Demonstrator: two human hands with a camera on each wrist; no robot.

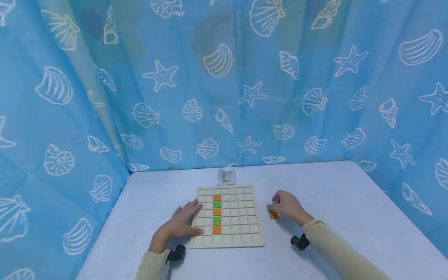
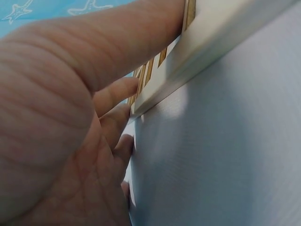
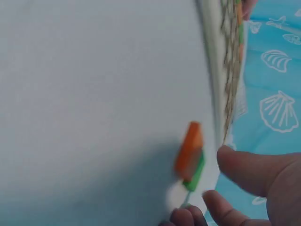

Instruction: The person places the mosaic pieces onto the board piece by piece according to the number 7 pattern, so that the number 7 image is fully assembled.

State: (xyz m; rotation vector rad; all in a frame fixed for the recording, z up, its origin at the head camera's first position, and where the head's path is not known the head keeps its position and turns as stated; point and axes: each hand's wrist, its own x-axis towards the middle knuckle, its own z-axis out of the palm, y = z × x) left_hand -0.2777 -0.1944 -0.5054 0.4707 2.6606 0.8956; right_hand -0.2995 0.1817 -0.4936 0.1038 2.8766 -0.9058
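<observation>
A pale wooden grid board (image 1: 238, 245) lies on the table with a column of alternating orange and green square tiles near its left side. My left hand (image 1: 182, 223) rests along the board's left edge, thumb on the near part and fingers spread toward the far part. In the left wrist view, the thumb (image 2: 127, 37) touches the board's rim (image 2: 188, 61). Right of the board, my right hand (image 1: 288, 206) is over a loose orange tile (image 3: 189, 150) and a green tile (image 3: 195, 174). Its thumb (image 3: 249, 167) and forefinger stand apart beside them. Something pale near the other fingertips is unclear.
A small folded card (image 1: 226, 177) printed with a grid stands behind the board. A white cloth (image 1: 315, 179) covers the table. Blue curtains (image 1: 210, 97) with shell and starfish prints hang behind and at the sides. Black wrist devices (image 1: 300, 242) sit below both hands.
</observation>
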